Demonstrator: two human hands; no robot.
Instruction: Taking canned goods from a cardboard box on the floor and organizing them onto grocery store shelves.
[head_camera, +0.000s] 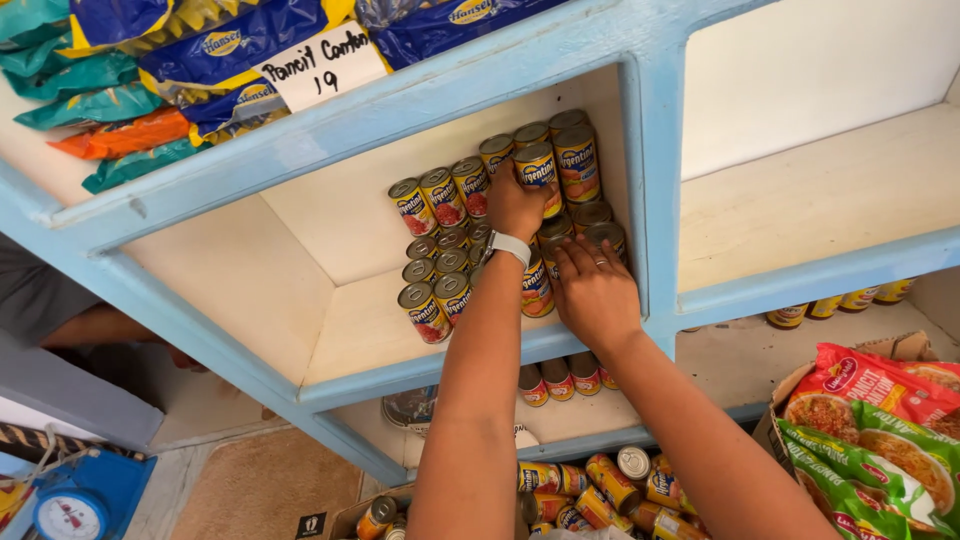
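Here I have both hands inside the middle compartment of a pale blue wooden shelf (420, 375), working on a stack of small tins. My left hand (517, 205), with a white watch on the wrist, reaches up and closes around a tin on the upper row of cans (540, 165), fingers curled over its side, seemingly to steady it against its neighbours. My right hand (593, 290) lies flat and low, fingers slightly spread and pressing on the lids of the lower cans (600, 232) beside the compartment's right wall; a ring shows on one finger. That flat palm looks placed to keep the bottom layer tight while the top one is handled.

The tins stand packed side by side in two tiers, red and yellow labels facing out, pushed toward the right corner so the wall supports them. The left half of the board is bare cream-painted wood.

Above, the top shelf holds blue, teal and orange noodle packets (150, 70) behind a handwritten paper tag. Below, more tins sit on a lower shelf (560, 380) and in an open carton (590, 490). A box of red and green noodle packs (870, 420) is at right, a blue weighing scale (70, 510) at lower left on the floor.
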